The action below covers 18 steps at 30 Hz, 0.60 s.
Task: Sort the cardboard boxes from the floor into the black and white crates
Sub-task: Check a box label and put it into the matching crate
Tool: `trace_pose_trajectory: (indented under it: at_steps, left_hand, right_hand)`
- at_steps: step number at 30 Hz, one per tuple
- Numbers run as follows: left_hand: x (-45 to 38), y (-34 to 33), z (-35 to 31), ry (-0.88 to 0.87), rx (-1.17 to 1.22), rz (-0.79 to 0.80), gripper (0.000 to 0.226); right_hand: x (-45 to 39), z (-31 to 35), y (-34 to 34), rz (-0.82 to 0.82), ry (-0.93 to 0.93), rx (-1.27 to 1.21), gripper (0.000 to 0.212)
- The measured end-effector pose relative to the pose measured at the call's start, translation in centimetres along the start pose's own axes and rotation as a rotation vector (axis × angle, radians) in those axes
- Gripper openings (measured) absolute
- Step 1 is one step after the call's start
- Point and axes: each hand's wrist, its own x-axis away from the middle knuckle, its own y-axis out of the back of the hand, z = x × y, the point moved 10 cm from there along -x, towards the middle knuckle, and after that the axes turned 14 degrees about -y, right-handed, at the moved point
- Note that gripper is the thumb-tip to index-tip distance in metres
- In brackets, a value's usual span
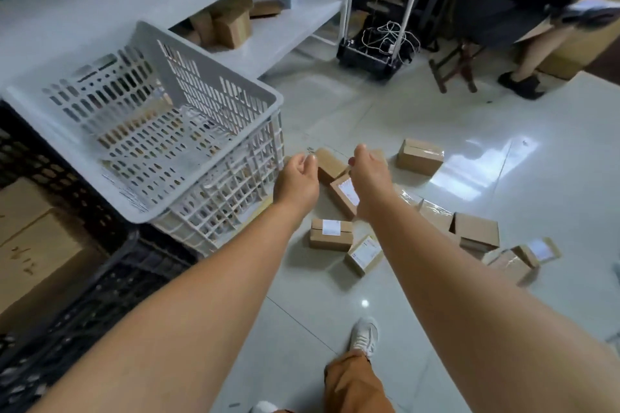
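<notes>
Glossy pale floor tiles [436,278] carry a loose scatter of small cardboard boxes [331,234], some face-up with white labels, lying just right of a white crate [214,104] that sits tilted atop another white slatted crate, with a black crate [110,278] low at the left already holding larger brown cartons; white shelving [302,20] runs behind, and a second person stands by a wooden stool [459,64] at the far right, well apart from the work. Both arms reach out over the pile; the left hand [297,179] is loosely curled with nothing in it, and the right hand [370,174] hangs above a labelled box [345,193], fingers bent downward and holding nothing that can be seen. The step in hand looks like a reach for the next box, with many boxes not yet sorted; the next move calls for lowering a hand onto one box, closing on its sides, and choosing the proper crate. Open floor lies ahead and to the right; the white crate's corner stands close to the left hand, so a lift toward it needs to clear the rim; the person's own shoe [365,335] is near the pile's front edge.
</notes>
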Motion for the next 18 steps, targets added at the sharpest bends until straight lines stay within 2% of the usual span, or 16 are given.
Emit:
trace_pose_trajectory:
  at_steps: [10, 15, 16, 18]
  left_hand:
    - [-4.9, -10.4, 7.7, 0.25, 0.007, 0.027, 0.05]
    - [-7.3, -13.9, 13.6, 0.306, -0.032, 0.057, 0.05]
    - [-7.9, -14.6, 15.0, 0.312, -0.039, 0.067, 0.051]
    - [-9.1, -15.9, 18.1, 0.336, -0.058, 0.076, 0.05]
  right_hand:
    - [-14.1, -3.3, 5.2, -0.003, -0.175, 0.083, 0.043]
    - [-20.9, -6.6, 5.2, -0.009, -0.171, 0.13, 0.017]
    - [-22.2, -7.6, 5.0, -0.01, -0.191, 0.118, 0.018]
    - [-24.9, -10.2, 4.5, -0.012, -0.265, 0.103, 0.034]
